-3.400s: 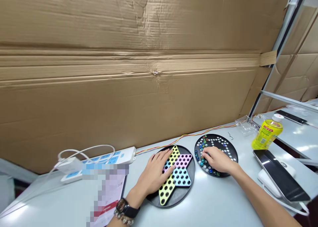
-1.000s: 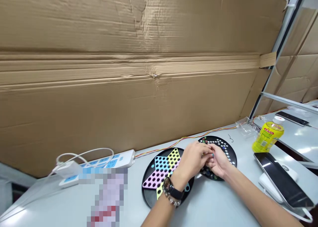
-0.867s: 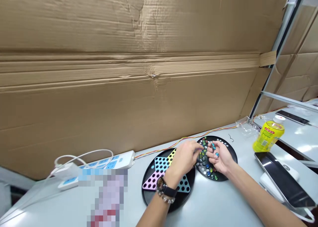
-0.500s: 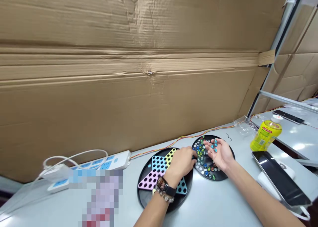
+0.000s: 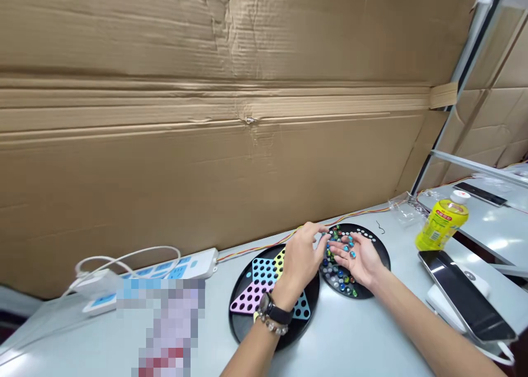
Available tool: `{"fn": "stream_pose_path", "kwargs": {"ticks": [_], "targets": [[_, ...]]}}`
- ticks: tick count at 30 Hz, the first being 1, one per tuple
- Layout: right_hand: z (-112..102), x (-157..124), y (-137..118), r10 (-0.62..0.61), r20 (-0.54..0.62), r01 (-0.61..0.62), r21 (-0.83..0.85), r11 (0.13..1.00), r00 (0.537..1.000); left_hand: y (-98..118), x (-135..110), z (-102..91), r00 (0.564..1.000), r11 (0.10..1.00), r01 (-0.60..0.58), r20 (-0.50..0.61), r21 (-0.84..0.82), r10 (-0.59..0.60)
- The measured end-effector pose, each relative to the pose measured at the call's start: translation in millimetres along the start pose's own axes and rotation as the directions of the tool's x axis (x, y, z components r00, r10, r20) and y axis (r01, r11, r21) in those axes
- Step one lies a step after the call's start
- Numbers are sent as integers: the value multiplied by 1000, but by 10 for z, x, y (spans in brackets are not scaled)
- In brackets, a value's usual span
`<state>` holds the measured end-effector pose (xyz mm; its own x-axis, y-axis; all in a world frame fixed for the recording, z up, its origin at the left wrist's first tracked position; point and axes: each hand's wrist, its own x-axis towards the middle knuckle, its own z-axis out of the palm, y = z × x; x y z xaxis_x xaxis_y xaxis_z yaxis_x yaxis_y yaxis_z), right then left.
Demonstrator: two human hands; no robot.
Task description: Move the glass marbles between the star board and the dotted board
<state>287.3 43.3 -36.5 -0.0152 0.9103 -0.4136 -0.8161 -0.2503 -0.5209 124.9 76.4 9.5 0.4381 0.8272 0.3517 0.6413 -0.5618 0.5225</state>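
Observation:
Several blue marbles (image 5: 351, 246) rest in my right hand (image 5: 363, 260), which is turned palm up with its fingers loosely extended. Beneath it is a round black tray (image 5: 381, 256) with many glass marbles (image 5: 341, 280) of mixed colours. My left hand (image 5: 301, 256), with a watch and a bead bracelet on the wrist, is raised beside the fingers of my right hand. Its thumb and index finger come close together around what looks like a small bluish marble (image 5: 324, 234). Below my left wrist, a star-shaped game board (image 5: 264, 272) with coloured, holed points lies in another black tray (image 5: 239, 322).
To the right stand a yellow drink bottle (image 5: 443, 223) and a black phone (image 5: 466, 294) over a white device. At left is a white power strip (image 5: 193, 266) with cables. Coloured wires (image 5: 256, 250) run along the cardboard wall (image 5: 206, 190) behind the trays.
My left hand has lifted from the edge of the marble tray toward my right fingers. My right hand has shifted slightly left and down, still carrying the blue marbles.

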Motion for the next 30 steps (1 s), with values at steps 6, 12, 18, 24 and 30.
{"fn": "stream_pose_path", "kwargs": {"ticks": [6,12,18,24,30], "targets": [[91,-7,147,38,-38,-38,-7,999,999,200,-74,134,986,981,-157,39,-115,163],[76,-28,2,74,60,-75,13,997,995,-50,-31,181,992,993,-121,41,8,121],[19,-42,-165,-51,77,49,32,998,996,-201,-98,332,939,944,-189,330,269,94],[18,-31,-148,-51,81,50,14,999,995,-175,-115,393,946,928,-182,315,324,76],[27,-12,-98,2,54,-2,-18,1000,999,-124,-55,244,973,950,-129,220,284,66]]}}
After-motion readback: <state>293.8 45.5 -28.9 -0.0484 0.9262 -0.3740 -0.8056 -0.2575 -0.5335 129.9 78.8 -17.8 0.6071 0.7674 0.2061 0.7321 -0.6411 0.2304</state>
